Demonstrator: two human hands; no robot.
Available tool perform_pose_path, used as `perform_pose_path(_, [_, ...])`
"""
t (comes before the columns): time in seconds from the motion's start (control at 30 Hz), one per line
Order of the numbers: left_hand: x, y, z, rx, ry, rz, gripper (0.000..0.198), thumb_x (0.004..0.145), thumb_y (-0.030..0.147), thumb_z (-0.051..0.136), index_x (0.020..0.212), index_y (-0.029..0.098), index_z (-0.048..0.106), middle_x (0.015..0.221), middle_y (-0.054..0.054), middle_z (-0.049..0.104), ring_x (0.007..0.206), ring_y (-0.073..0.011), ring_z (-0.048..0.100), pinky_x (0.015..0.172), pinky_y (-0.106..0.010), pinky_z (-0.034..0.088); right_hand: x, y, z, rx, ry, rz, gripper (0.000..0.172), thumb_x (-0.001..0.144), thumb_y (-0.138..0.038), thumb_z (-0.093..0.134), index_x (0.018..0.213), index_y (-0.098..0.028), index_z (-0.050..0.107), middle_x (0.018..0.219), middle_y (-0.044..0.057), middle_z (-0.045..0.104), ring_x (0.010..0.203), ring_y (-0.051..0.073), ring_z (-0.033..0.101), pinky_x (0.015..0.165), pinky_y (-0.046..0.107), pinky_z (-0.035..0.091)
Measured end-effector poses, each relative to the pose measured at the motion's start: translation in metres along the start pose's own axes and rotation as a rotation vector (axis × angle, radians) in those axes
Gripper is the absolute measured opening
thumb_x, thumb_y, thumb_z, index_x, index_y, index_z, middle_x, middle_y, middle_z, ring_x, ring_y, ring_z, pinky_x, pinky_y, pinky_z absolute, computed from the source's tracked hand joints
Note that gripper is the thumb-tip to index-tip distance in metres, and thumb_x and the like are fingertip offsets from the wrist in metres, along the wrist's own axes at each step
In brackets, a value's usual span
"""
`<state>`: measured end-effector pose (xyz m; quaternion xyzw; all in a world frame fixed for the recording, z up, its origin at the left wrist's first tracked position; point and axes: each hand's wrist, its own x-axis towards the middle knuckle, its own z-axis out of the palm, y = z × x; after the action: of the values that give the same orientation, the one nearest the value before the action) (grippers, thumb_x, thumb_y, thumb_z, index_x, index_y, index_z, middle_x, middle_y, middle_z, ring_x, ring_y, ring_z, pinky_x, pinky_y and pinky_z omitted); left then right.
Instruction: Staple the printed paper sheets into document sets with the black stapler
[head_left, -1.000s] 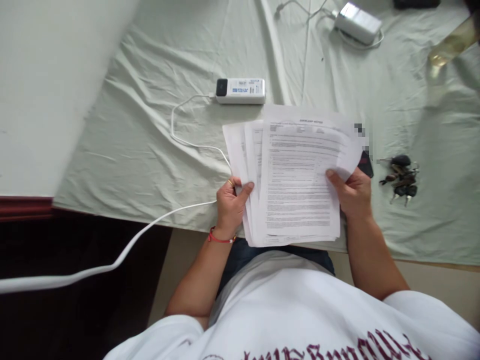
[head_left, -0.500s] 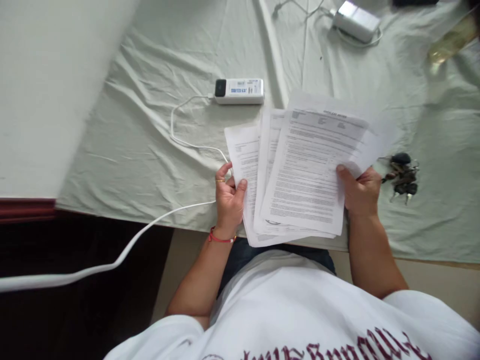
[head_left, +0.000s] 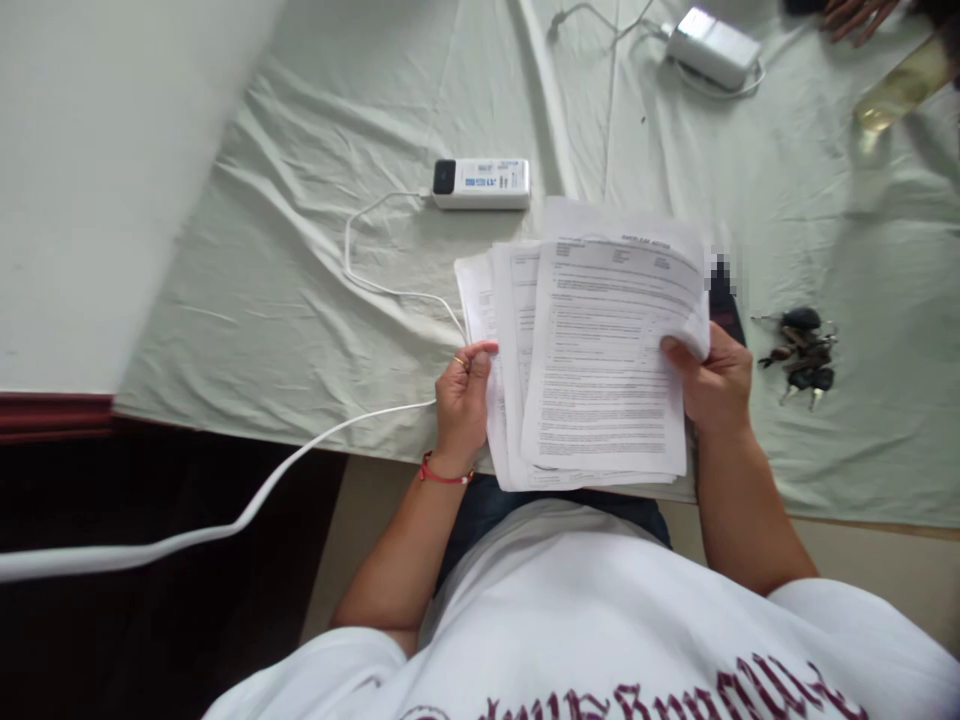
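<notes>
I hold a fanned stack of printed paper sheets (head_left: 600, 360) over the near edge of a table covered in pale green cloth (head_left: 300, 260). My left hand (head_left: 461, 405), with a ring and a red wrist string, pinches the left edge of the lower sheets. My right hand (head_left: 716, 385) grips the right edge of the top sheets, thumb on the page. A dark object (head_left: 726, 305) peeks out from behind the papers on the right.
A white power bank (head_left: 481, 183) with a white cable (head_left: 375, 285) lies just beyond the papers. A bunch of keys (head_left: 801, 352) sits right of my right hand. Another white device (head_left: 712, 45), a glass bottle (head_left: 896, 95) and another person's fingers (head_left: 855, 15) are far right.
The top sheets, tilted out to the right half a second ago, have swung back upright and closer to the lower sheets. Another person's fingers have appeared at the top right.
</notes>
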<state>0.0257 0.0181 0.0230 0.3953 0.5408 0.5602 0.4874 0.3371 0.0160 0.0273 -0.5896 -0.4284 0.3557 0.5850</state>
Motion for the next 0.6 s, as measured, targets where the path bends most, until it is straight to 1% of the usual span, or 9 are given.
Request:
perform_pose_path(0.13, [-0.0005, -0.0031, -0.0008, -0.053, -0.014, -0.025, 0.045, 0.086, 0.062, 0.085, 0.105, 0.021, 0.081, 0.097, -0.003, 0.079, 0.087, -0.0174, 0.072, 0.082, -0.029, 0.057, -0.0014, 0.0015, 0.0031, 0.015, 0.001, 0.005, 0.029, 0.078, -0.047, 0.095, 0.094, -0.025, 0.082, 0.09, 0.001, 0.082, 0.078, 0.022, 0.075, 0.072, 0.04, 0.066])
perform_pose_path(0.2, [-0.0008, -0.0049, -0.0023, -0.04, -0.014, -0.026, 0.043, 0.082, 0.06, 0.089, 0.095, 0.02, 0.08, 0.087, -0.001, 0.076, 0.079, -0.015, 0.068, 0.077, -0.027, 0.055, -0.0024, 0.002, 0.0042, -0.002, -0.042, -0.001, 0.03, 0.079, -0.048, 0.094, 0.097, -0.026, 0.082, 0.091, 0.001, 0.082, 0.079, 0.022, 0.075, 0.073, 0.041, 0.067])
perform_pose_path(0.27, [-0.0009, -0.0059, -0.0035, -0.006, -0.004, -0.028, 0.041, 0.08, 0.057, 0.091, 0.085, 0.019, 0.077, 0.076, 0.002, 0.07, 0.068, -0.0115, 0.06, 0.068, -0.024, 0.05, -0.0033, 0.0017, 0.0043, -0.026, -0.073, -0.009, 0.03, 0.081, -0.048, 0.093, 0.098, -0.026, 0.082, 0.091, 0.0, 0.082, 0.078, 0.022, 0.075, 0.072, 0.041, 0.067])
perform_pose_path(0.33, [-0.0009, -0.0056, -0.0037, 0.007, 0.014, -0.051, 0.042, 0.076, 0.055, 0.094, 0.081, 0.018, 0.074, 0.071, 0.004, 0.066, 0.063, -0.0098, 0.055, 0.062, -0.023, 0.046, -0.0042, 0.0005, 0.0038, -0.047, -0.069, -0.018, 0.028, 0.083, -0.048, 0.091, 0.097, -0.026, 0.082, 0.092, 0.001, 0.082, 0.077, 0.022, 0.075, 0.071, 0.041, 0.067])
perform_pose_path(0.37, [-0.0009, -0.0052, -0.0033, -0.002, 0.024, -0.069, 0.044, 0.074, 0.055, 0.096, 0.081, 0.018, 0.073, 0.071, 0.004, 0.066, 0.062, -0.0099, 0.054, 0.061, -0.023, 0.045, -0.0046, -0.0004, 0.0036, -0.055, -0.057, -0.024, 0.027, 0.083, -0.048, 0.091, 0.097, -0.026, 0.082, 0.092, 0.001, 0.083, 0.076, 0.022, 0.075, 0.071, 0.041, 0.068])
perform_pose_path(0.43, [-0.0007, -0.0042, -0.002, -0.035, 0.033, -0.097, 0.049, 0.067, 0.056, 0.099, 0.079, 0.018, 0.069, 0.074, 0.003, 0.068, 0.065, -0.0112, 0.058, 0.063, -0.024, 0.049, -0.005, -0.0022, 0.0032, -0.067, -0.034, -0.03, 0.027, 0.083, -0.047, 0.091, 0.099, -0.026, 0.083, 0.094, 0.001, 0.083, 0.077, 0.022, 0.076, 0.071, 0.042, 0.068])
perform_pose_path(0.5, [-0.0005, -0.0039, -0.0008, -0.053, 0.042, -0.086, 0.053, 0.066, 0.058, 0.099, 0.08, 0.019, 0.067, 0.078, 0.003, 0.069, 0.07, -0.0124, 0.061, 0.068, -0.025, 0.053, -0.0049, -0.0032, 0.003, -0.081, -0.027, -0.021, 0.028, 0.082, -0.046, 0.092, 0.099, -0.026, 0.083, 0.096, 0.002, 0.084, 0.078, 0.023, 0.076, 0.07, 0.042, 0.068])
perform_pose_path(0.6, [0.0002, -0.0055, -0.0005, -0.015, 0.063, -0.004, 0.05, 0.074, 0.062, 0.094, 0.089, 0.02, 0.069, 0.081, 0.003, 0.068, 0.075, -0.012, 0.063, 0.076, -0.024, 0.054, -0.0031, -0.002, 0.0019, -0.126, -0.021, -0.016, 0.026, 0.084, -0.046, 0.09, 0.099, -0.027, 0.084, 0.099, 0.002, 0.084, 0.082, 0.024, 0.077, 0.073, 0.041, 0.067])
